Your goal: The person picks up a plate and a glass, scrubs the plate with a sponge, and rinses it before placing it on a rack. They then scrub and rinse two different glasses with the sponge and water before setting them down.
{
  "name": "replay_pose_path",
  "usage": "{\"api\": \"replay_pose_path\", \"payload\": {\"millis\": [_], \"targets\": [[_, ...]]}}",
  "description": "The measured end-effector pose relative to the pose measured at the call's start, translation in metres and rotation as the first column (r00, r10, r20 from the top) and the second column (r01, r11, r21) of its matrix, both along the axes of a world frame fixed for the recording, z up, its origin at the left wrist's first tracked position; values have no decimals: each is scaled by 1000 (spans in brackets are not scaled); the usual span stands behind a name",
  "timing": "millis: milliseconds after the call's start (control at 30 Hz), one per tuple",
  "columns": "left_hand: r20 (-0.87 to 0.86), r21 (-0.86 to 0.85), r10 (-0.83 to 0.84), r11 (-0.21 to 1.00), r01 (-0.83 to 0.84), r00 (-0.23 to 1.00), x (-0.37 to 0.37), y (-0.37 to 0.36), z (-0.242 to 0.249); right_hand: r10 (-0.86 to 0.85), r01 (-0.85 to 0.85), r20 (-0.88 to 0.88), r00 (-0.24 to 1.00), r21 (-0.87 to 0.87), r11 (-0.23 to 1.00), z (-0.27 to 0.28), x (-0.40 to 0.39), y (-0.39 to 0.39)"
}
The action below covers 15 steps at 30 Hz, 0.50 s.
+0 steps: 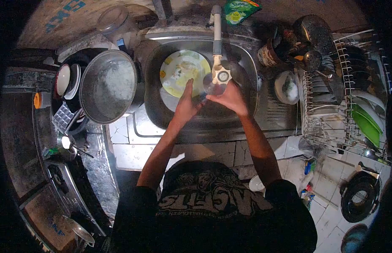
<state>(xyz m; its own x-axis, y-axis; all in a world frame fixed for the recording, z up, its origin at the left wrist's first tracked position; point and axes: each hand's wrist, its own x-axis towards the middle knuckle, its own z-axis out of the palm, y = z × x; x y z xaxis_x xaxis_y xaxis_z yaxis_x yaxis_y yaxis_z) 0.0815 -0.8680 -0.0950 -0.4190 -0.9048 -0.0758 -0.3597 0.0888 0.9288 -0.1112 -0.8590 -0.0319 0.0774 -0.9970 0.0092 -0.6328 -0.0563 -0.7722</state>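
Note:
Both hands are over the steel sink (151,105), under the faucet (222,74). Between them is a dark, blurred round item (212,87), partly hidden by the faucet and my fingers. My left hand (188,103) is at its left side, thumb pointing up and fingers near its lower edge. My right hand (230,99) wraps round its right side, fingers partly hidden below the faucet knob. A yellow-and-white plate (183,69) lies in the sink, left of and beyond my hands, with another pale dish under it.
Left of the sink stands a large pot (109,86) with suds, beside stacked dishes (72,82). On the right are a bowl with a white sponge-like item (287,87) and a wire dish rack (326,111). A green pouch (242,9) lies behind the faucet.

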Motion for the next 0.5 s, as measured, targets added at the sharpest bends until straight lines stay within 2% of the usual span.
{"api": "replay_pose_path", "payload": {"millis": [67,133,200,233,267,300,367,400,433,467,500], "targets": [[52,-95,-31,995,36,998,-3,-4,0,-32,31,4,999,63,998,-6,-4,-1],[23,-116,-43,992,46,999,-9,-7,0,-65,57,48,997,148,987,-16,-9,-3],[-1,-136,-45,990,44,999,-15,-6,-8,-2,3,-19,1000,81,997,-7,-4,10],[-84,-72,-111,992,105,990,-19,-8,-13,50,-49,-92,995,9,999,-3,-2,11],[-172,-8,-174,985,175,970,-23,-8,-18,47,-60,69,997,205,977,1,-5,11],[-177,-9,-170,985,171,969,-28,-9,-12,51,-63,63,997,205,977,-5,-14,11],[-106,327,-295,892,313,950,-35,-9,-3,-160,84,231,960,308,948,-14,-30,14],[-331,410,-248,831,375,911,-39,-10,-2,-224,93,295,929,400,912,-9,-39,23],[-332,409,-250,830,378,909,-43,-7,-12,-227,96,293,929,400,912,-9,-45,27],[-501,515,-34,791,330,865,-49,0,-39,-326,199,247,913,426,882,-11,-51,32],[-619,610,193,728,311,762,-57,-4,-43,-422,305,196,885,440,844,-17,-63,32]]}}
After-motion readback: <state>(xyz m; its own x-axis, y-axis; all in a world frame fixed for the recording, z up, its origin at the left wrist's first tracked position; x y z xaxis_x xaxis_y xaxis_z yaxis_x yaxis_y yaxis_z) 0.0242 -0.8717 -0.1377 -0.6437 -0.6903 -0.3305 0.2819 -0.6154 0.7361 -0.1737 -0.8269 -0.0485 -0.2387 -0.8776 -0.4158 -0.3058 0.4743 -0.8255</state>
